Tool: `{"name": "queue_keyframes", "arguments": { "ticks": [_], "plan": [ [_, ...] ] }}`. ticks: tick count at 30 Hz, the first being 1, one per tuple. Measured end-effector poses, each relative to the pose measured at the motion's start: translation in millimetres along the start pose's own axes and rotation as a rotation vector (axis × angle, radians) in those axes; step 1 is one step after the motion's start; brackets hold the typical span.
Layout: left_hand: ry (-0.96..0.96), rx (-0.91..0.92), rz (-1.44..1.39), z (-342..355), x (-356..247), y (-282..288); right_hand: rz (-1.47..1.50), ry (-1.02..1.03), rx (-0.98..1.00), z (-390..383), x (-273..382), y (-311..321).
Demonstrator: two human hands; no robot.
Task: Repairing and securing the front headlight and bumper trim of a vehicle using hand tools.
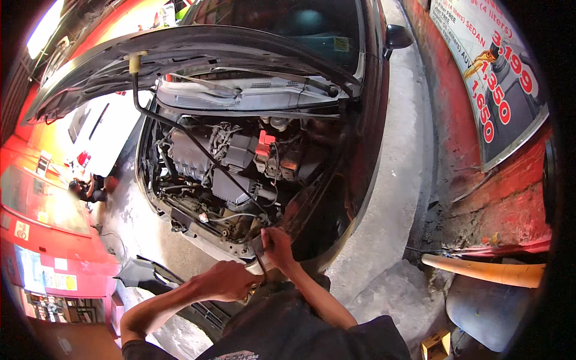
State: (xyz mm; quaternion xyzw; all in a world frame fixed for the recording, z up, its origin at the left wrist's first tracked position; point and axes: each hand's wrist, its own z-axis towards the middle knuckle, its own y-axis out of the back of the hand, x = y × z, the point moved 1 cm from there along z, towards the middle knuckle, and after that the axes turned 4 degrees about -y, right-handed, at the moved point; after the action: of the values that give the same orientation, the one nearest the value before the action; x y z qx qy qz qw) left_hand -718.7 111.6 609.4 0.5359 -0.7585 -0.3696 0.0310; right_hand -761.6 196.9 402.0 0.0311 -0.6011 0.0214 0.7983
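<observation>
Head view, rod (178, 126) across engine (189, 153), black panel (139, 273) beyond left hand (234, 281)

car body (361, 177): glossy | shirt (300, 333): matt cloth | floor (393, 156): rough concrete

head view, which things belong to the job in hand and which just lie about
Likely the job's:
- dark car with raised hood
- left hand and right hand by its front edge
- black plastic panel on the floor

Apparently lying about:
- long orange tubular piece
- rounded blue-grey container
- yellow box
</observation>
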Motion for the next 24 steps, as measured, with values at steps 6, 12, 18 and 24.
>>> {"name": "queue_keyframes", "arguments": {
  "ticks": [6,12,18,24],
  "plan": [
    [0.276,-0.285,0.185,4.7,-9.9,35.4,-0.164,0.172,0.083,-3.0,2.6,1.1],
    [0.369,-0.421,0.289,-5.7,-6.8,2.8,-0.086,0.167,0.095,-6.5,2.2,-0.2],
    [0.434,-0.537,0.434,8.0,12.3,-1.3,0.006,0.147,0.038,-2.6,6.4,4.2],
    [0.309,0.005,0.069,5.0,19.7,-23.5,0.071,0.008,-0.115,5.7,12.8,4.6]
  ]
}}
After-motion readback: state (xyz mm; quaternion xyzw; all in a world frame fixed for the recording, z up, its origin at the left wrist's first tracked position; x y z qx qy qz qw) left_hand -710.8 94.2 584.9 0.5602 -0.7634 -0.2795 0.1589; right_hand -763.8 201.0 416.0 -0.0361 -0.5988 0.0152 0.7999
